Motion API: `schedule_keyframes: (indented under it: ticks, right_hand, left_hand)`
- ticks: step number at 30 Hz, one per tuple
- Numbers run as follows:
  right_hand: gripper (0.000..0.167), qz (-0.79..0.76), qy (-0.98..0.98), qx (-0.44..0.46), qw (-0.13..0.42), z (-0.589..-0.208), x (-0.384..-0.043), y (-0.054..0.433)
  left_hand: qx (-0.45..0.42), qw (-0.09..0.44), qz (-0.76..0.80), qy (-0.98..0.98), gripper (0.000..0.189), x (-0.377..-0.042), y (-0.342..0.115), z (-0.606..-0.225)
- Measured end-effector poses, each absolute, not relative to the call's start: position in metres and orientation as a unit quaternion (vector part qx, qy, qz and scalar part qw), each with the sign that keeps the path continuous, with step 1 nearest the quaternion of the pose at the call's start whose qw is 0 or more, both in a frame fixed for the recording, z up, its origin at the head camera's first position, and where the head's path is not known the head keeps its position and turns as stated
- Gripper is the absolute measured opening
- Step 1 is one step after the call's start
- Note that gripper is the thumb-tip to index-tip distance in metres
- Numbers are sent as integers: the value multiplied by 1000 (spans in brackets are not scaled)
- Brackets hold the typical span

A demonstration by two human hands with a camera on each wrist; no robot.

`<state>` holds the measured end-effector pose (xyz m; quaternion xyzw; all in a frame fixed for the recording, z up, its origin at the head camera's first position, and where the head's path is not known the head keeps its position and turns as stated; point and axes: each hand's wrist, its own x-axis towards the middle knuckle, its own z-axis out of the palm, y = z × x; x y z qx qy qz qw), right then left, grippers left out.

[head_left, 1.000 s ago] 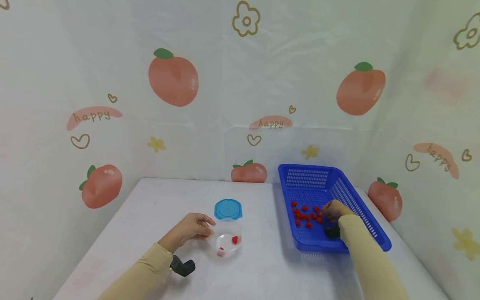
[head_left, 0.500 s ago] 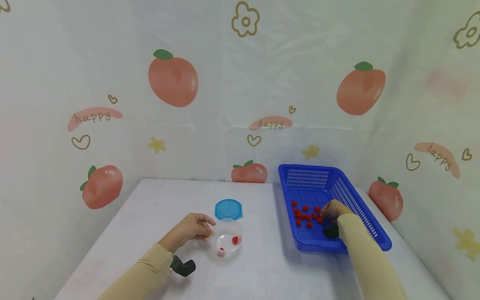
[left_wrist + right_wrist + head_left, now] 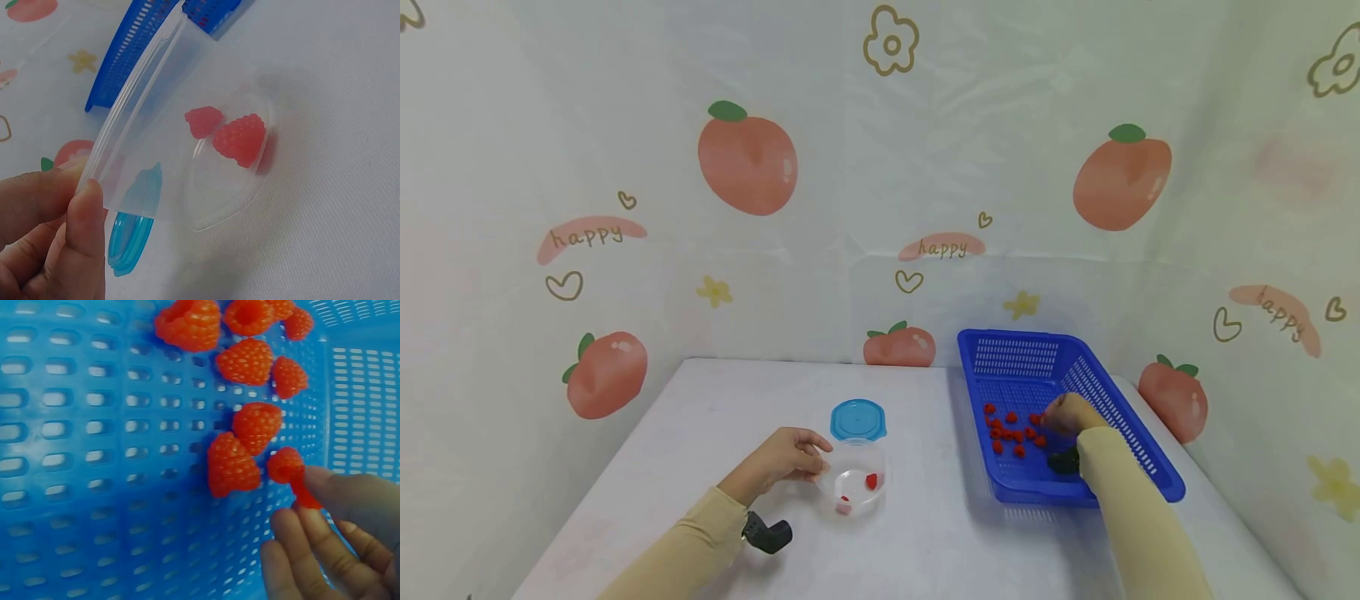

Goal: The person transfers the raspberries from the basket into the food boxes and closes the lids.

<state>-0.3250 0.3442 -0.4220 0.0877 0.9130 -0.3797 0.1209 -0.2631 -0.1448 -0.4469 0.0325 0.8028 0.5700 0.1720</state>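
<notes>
My left hand (image 3: 786,456) pinches the rim of a clear plastic tub (image 3: 165,119) between thumb and fingers. The tub stands on the table with two red raspberries inside, one of them a large raspberry (image 3: 240,140) in the left wrist view. Inside the blue plastic basket (image 3: 1037,490) on the right, my right hand (image 3: 1072,414) holds a raspberry (image 3: 307,492) between thumb and fingertips. This raspberry is partly hidden by the thumb. Just beside it lies another raspberry (image 3: 285,464), and several more are scattered over the slotted basket floor.
A blue lid (image 3: 858,419) lies on the table behind the tub. White cloth covers the table (image 3: 925,533). A printed curtain (image 3: 820,208) rises along the back and sides. The basket's tall walls surround my right hand.
My right hand has shifted slightly away from me inside the basket and now has a raspberry at its fingertips. The left hand and tub stay in place.
</notes>
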Motion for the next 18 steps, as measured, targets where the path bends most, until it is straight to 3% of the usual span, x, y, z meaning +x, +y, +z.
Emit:
schedule_keyframes:
  ticks: [2, 7, 18]
  right_hand:
    - [6, -396, 908, 81, 110, -420, -326, 344]
    - [29, -448, 888, 60, 83, -413, -326, 339]
    - [46, -515, 857, -2, 21, -389, -324, 317]
  left_hand:
    - [31, 170, 569, 804, 29, -263, -144, -447]
    - [29, 171, 567, 805, 28, -263, -144, -447]
    - [35, 181, 574, 798, 33, -265, -147, -447]
